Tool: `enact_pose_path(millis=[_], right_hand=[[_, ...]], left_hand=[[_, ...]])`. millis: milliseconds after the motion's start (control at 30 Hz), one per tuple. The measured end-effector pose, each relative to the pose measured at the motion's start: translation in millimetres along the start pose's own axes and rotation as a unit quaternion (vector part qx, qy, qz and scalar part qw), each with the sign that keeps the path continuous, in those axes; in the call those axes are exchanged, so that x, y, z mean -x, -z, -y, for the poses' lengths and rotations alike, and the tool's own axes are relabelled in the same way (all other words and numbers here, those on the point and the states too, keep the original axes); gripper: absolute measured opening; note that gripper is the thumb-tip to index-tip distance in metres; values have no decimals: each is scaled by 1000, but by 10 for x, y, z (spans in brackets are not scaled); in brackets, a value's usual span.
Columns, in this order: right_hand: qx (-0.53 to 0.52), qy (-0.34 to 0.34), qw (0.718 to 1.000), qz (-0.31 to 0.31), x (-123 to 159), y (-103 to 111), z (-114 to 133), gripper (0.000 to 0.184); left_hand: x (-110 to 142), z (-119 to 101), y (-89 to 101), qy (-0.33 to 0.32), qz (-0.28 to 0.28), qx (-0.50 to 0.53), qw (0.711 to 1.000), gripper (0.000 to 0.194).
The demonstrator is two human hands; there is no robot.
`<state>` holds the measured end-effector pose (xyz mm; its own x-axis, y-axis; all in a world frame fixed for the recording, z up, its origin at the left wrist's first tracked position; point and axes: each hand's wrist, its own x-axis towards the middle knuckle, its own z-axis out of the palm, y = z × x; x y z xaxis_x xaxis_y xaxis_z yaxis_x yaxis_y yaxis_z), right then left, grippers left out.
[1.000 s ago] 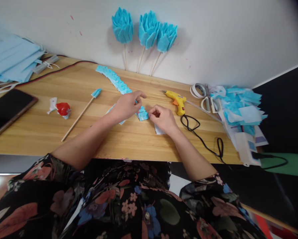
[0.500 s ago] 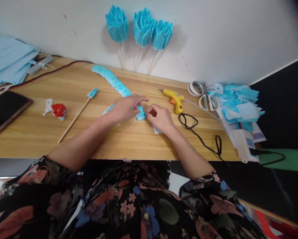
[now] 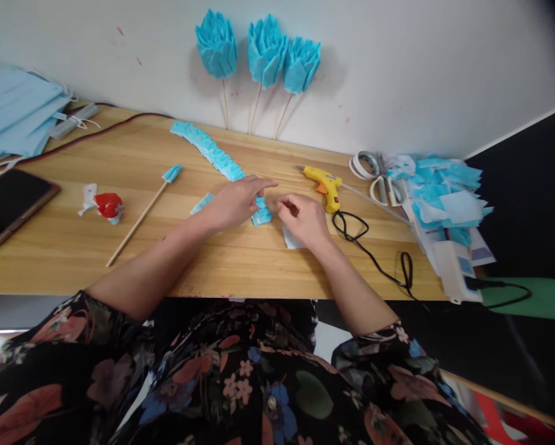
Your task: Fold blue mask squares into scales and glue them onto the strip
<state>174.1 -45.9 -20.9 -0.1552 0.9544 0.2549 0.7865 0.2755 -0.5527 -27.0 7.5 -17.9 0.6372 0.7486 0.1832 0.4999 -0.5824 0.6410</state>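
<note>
A pale blue pleated strip [image 3: 215, 154] runs diagonally across the wooden table. My left hand [image 3: 235, 201] rests over its nearer part, index finger stretched out to the right and thumb apart below. The folded near end of the strip shows beneath this thumb. Just right of that end, my right hand [image 3: 304, 221] is closed, thumb and fingertips together; whatever they pinch is too small or blurred to make out. Under the right hand lies a whitish piece [image 3: 292, 238], mostly covered. Another light blue piece [image 3: 202, 203] sticks out beside my left wrist.
A yellow glue gun [image 3: 322, 185] with a looped black cord lies right. Beyond are tape rolls [image 3: 364, 165], scissors [image 3: 386, 191] and blue scraps [image 3: 449, 191]. Three blue flowers [image 3: 216, 46] lean on the wall. Left are a blue-tipped stick [image 3: 143, 216], red-wrapped item [image 3: 109, 205] and phone [image 3: 15, 207].
My right hand has shifted slightly right, its fingertips drawing away from the near end of the strip. My left hand has hardly moved.
</note>
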Motion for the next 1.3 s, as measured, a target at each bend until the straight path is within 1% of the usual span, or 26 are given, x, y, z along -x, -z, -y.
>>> enact_pose_path(millis=[67, 167, 233, 300, 400, 533, 633, 733, 800, 867, 933, 1133, 1300], right_hand=[[-25, 42, 999, -9, 10, 19, 5, 17], [-59, 103, 993, 8, 29, 13, 24, 18], [-53, 128, 990, 19, 36, -7, 35, 19], [-31, 138, 989, 31, 36, -26, 39, 21], [-13, 132, 990, 51, 29, -44, 34, 24], [-13, 117, 991, 63, 22, -53, 26, 26], [-10, 117, 991, 65, 20, -60, 35, 27], [-4, 121, 990, 70, 17, -62, 57, 28], [2, 121, 990, 73, 16, -62, 69, 29], [4, 125, 989, 74, 16, -65, 72, 31], [2, 130, 989, 73, 13, -72, 65, 33], [1, 136, 988, 75, -6, -101, 22, 36], [-44, 156, 985, 50, -11, -117, -40, 45]], left_hand=[[2, -6, 3, 3, -1, 1, 1000, 61], [6, -20, 5, 2, -7, 1, 1000, 56], [9, -29, 6, -4, -10, 1, 1000, 54], [9, -36, 6, -3, -8, 2, 1000, 54], [3, -40, 13, 10, -1, 5, 1000, 56], [-11, -34, 52, 47, -14, 32, 998, 55], [-25, -16, 97, 92, -43, 85, 991, 48], [-43, 7, 137, 118, -107, 126, 979, 41], [-52, 14, 157, 125, -144, 130, 973, 39], [-55, 7, 172, 128, -158, 114, 972, 37], [-50, -15, 181, 122, -155, 84, 977, 36], [-14, -109, 209, 78, -148, -22, 986, 34], [-2, -189, 311, 67, -142, -67, 985, 36]])
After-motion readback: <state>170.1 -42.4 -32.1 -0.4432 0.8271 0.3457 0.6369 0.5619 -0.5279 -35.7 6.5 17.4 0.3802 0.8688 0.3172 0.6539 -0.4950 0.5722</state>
